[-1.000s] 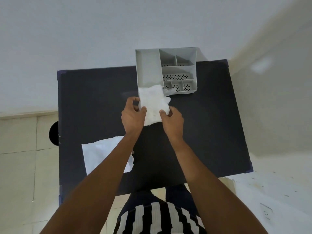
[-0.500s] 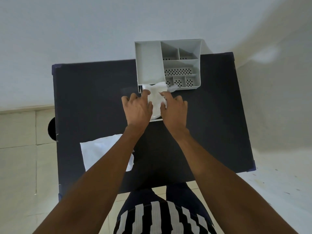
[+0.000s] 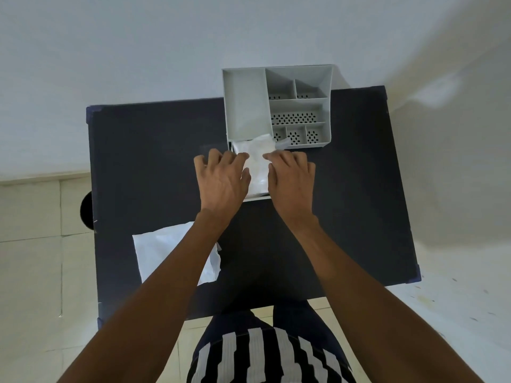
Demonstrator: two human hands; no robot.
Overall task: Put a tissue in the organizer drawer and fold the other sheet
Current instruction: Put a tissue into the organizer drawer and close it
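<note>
In the head view, a dark rectangular table fills the middle, seen from above. At its far edge, a little right of the centre, stands a light grey plastic organizer with several compartments; some of them have a perforated bottom. Its white drawer is pulled out toward the person, and only the near front edge of the drawer shows clearly between the two hands.

A crumpled white tissue lies in this open drawer, with its far part just at the front of the organizer. The left hand is over the left side of the drawer, palm down, fingers spread and loosely extended, and the fingertips touch the left edge of the tissue. The right hand is over the right side, palm down, fingers bent a little, and their tips press on the right edge of the tissue. Neither hand closes around anything.

The other white sheet lies flat near the near left corner of the table, partly hidden under the left forearm.
</note>
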